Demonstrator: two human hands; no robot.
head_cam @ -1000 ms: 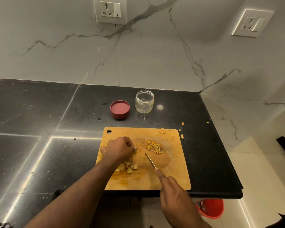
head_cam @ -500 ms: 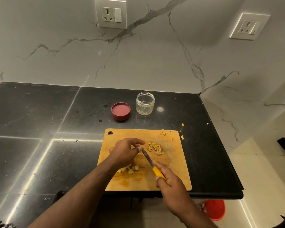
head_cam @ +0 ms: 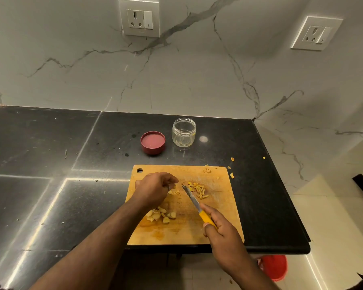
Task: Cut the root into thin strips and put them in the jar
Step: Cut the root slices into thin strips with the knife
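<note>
Right hand (head_cam: 220,229) grips knife (head_cam: 192,198); left hand (head_cam: 155,188) pinches root bit (head_cam: 174,192) w/ curled fingers. Blade's close, so a slip could nick fingertips or flick strips (head_cam: 198,190) off the board (head_cam: 218,206).

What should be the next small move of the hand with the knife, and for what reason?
Probably the right hand should bring the knife down onto the small root pieces at the left hand fingertips. They are not yet thin like the strips beside the blade, and the jar looks almost empty.
</note>
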